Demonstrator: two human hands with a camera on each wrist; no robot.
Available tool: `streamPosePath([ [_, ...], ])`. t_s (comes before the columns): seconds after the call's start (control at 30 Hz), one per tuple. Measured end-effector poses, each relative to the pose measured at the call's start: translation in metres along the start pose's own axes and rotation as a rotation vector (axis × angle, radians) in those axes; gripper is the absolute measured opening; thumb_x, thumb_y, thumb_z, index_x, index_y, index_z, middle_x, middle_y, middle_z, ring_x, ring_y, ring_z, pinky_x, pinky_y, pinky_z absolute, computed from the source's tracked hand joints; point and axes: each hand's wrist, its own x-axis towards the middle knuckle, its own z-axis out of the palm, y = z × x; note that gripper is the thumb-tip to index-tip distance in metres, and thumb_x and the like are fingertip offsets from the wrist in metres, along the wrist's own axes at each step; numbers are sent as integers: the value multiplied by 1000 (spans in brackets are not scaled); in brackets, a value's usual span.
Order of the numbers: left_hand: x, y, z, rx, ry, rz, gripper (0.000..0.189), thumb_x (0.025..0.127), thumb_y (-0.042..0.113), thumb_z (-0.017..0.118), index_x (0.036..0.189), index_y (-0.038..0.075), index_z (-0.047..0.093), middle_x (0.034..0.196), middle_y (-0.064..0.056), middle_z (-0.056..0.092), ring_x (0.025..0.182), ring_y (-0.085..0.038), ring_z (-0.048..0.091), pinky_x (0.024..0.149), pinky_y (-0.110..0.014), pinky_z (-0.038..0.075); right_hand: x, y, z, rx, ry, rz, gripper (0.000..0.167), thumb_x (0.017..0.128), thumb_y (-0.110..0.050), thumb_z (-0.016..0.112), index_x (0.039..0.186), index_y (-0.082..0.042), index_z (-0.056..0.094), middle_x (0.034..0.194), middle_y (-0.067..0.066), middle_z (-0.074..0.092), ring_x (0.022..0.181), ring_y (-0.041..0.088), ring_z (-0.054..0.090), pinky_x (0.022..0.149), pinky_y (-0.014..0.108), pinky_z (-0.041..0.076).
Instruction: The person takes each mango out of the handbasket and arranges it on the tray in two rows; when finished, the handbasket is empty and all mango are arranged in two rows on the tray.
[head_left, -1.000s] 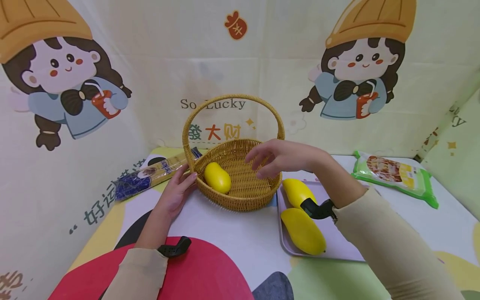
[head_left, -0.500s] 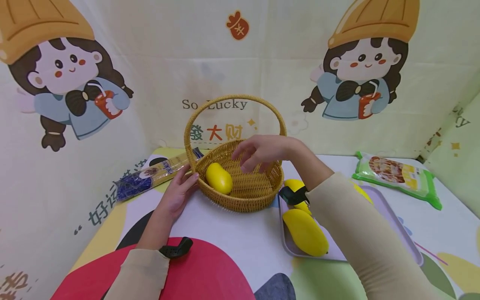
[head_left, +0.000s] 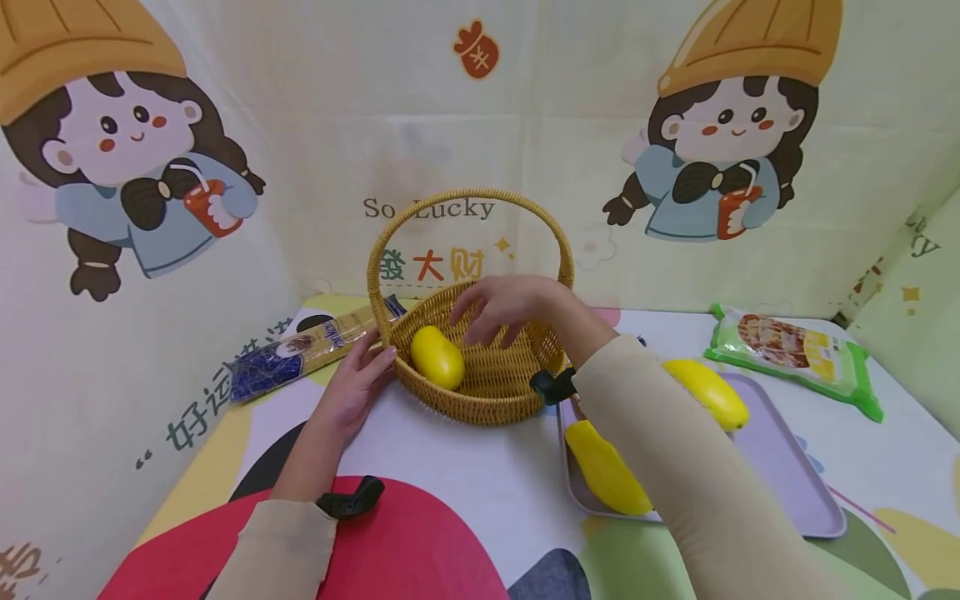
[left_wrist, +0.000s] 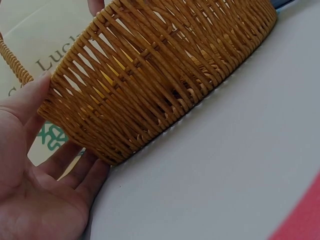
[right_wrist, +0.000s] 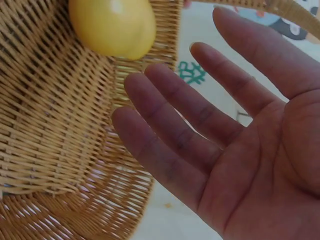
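Observation:
A wicker basket point(head_left: 480, 410) with a tall arched handle stands in the middle of the table. One yellow mango point(head_left: 437, 358) lies inside, at its left end. My left hand point(head_left: 352, 392) holds that end of the basket; in the left wrist view the thumb is up at the rim and the other fingers lie against the outer wall near the base. Over the basket hovers my right hand point(head_left: 506, 308), holding nothing. In the right wrist view its fingers point(right_wrist: 165, 135) are spread and slightly bent, apart from the mango point(right_wrist: 115, 27).
To the right is a lilac tray point(head_left: 795, 475) bearing a near mango point(head_left: 603, 467) and a far mango point(head_left: 708, 392); my right sleeve covers part of it. A blue-and-gold packet point(head_left: 300, 354) lies behind my left hand. A green-edged bag point(head_left: 795, 350) lies at the back right.
My right hand has moved left, further over the basket. Its sleeve now hides the mango at the tray's back left and uncovers the far right one. The left hand stays at the basket.

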Motion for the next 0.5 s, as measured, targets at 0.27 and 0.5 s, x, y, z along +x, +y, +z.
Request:
streamPosePath([
  [0.27,5,-2,6,8,-31,15,68,106,29,59,165,29,24,168,-8,32,152,-26,36,128,-42,28,20,9,6,56,14,63,57,95,-24,74,149,-19,55,136,9,62,124,35,64,94,49,61],
  [0.5,2,0,0,10,3,-1,69,107,29,59,166,31,23,169,-7,29,153,-25,34,129,-42,26,42,6,16,97,-7,74,73,93,-26,77,157,-23,43,155,10,48,123,32,64,92,46,62],
])
